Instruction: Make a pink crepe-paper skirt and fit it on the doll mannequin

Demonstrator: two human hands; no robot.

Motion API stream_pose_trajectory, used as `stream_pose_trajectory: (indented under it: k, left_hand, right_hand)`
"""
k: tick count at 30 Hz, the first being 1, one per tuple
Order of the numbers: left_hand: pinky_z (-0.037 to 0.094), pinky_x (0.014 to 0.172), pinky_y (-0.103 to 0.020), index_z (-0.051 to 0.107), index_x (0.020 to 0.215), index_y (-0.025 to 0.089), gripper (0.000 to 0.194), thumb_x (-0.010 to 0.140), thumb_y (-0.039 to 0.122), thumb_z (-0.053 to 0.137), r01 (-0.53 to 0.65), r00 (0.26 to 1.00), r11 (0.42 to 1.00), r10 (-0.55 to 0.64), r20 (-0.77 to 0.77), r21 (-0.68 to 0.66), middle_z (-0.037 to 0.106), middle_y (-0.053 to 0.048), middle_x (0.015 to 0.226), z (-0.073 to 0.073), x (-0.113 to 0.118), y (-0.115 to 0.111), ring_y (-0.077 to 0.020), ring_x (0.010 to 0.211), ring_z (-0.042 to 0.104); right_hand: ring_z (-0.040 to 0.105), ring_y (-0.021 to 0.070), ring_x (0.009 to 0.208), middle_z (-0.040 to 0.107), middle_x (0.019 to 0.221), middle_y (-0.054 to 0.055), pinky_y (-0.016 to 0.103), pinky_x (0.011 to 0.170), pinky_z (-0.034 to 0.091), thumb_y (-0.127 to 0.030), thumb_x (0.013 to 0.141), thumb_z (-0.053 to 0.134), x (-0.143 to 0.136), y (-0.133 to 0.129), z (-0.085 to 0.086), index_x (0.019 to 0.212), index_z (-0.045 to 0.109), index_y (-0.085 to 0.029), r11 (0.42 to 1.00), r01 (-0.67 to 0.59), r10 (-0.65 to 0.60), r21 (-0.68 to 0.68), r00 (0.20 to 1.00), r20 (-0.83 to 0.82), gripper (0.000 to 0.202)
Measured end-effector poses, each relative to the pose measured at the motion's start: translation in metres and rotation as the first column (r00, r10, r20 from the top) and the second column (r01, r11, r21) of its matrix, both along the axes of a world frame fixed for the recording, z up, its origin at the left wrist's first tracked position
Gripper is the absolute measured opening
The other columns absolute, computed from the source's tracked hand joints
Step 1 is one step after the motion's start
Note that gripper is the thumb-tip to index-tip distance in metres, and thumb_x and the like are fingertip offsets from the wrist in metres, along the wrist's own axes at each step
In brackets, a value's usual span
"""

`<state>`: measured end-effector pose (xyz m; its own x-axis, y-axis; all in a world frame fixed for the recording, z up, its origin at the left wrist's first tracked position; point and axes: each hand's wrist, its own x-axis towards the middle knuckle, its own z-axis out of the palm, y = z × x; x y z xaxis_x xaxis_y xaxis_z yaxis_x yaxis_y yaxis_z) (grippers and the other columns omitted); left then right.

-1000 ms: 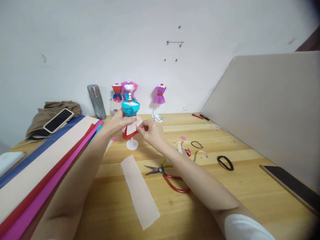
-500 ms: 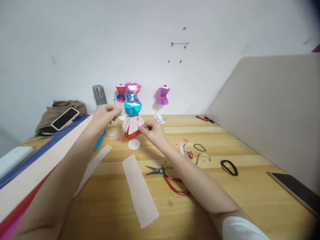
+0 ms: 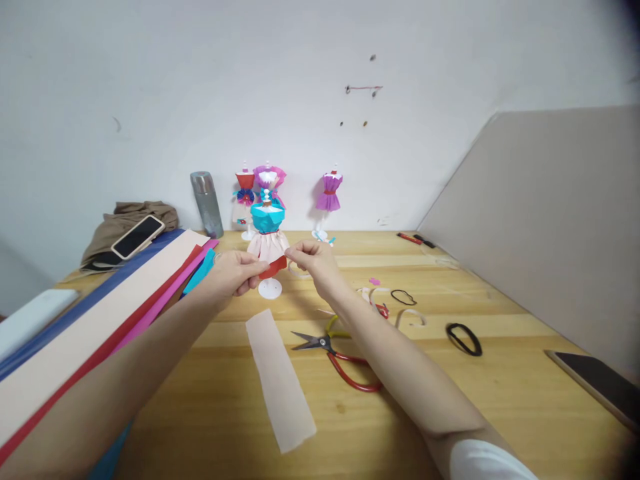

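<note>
A miniature dress form (image 3: 267,217) stands upright on a round white base (image 3: 270,289). It wears a teal top, a gathered pale pink overskirt (image 3: 269,245) and a red underskirt (image 3: 274,267) below. My left hand (image 3: 237,273) pinches the skirt's lower edge at its left side. On the other side, my right hand (image 3: 316,261) has thumb and forefinger closed on the pink overskirt's edge. Both hands partly cover the hem. In front of the form lies a pale pink paper strip (image 3: 281,383), beside open scissors (image 3: 323,343) with red and yellow handles.
Several other dressed forms, including a purple one (image 3: 330,193), stand by the wall. A grey bottle (image 3: 206,203), a phone (image 3: 139,237) and layered coloured sheets (image 3: 120,293) are at left. Black hair ties (image 3: 463,339), paper scraps and another phone (image 3: 595,383) lie at right.
My left hand has come down and right from beside the teal top to the skirt's hem. My right hand stays at the skirt's right edge. The view has shifted slightly.
</note>
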<state>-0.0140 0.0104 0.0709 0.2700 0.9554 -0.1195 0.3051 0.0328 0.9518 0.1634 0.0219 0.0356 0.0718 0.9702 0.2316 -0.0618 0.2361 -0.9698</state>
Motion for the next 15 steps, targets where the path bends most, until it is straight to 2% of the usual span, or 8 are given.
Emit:
stream_pose_trajectory:
  k: [4,10,15]
  left_hand:
    - [0.012,0.037,-0.021,0.052,0.048,0.016,0.032,0.069,0.031,0.070,-0.037,0.987,0.998,0.043,0.155,-0.040,0.046,0.004,0.040,-0.010,-0.001,0.004,-0.0028,0.032,0.028]
    - [0.014,0.037,-0.019,0.052,0.047,0.016,0.033,0.068,0.032,0.072,0.003,0.966,0.999,0.008,0.259,-0.044,0.044,0.004,0.039,-0.016,-0.003,0.003,-0.0027,0.033,0.028]
    - [0.014,0.036,-0.020,0.056,0.050,0.017,0.032,0.071,0.035,0.071,-0.043,0.923,0.994,0.077,0.378,-0.099,0.051,0.001,0.044,-0.018,0.001,-0.001,-0.0035,0.033,0.031]
  right_hand:
    - [0.028,0.0061,0.046,0.041,0.044,-0.006,0.027,0.051,0.019,-0.037,0.058,0.070,0.002,0.004,-0.005,0.051,0.058,-0.017,0.999,-0.027,0.025,-0.036,0.999,-0.048,0.024]
    - [0.025,0.0061,0.044,0.033,0.042,-0.008,0.027,0.051,0.019,-0.039,0.059,0.068,0.001,0.005,-0.009,0.052,0.056,-0.018,0.990,-0.123,0.117,-0.063,0.989,-0.094,0.025]
    - [0.027,0.0067,0.047,0.034,0.043,-0.007,0.027,0.052,0.018,-0.043,0.063,0.069,0.001,0.000,-0.004,0.044,0.045,-0.019,0.994,-0.109,0.107,-0.031,0.993,-0.050,0.039]
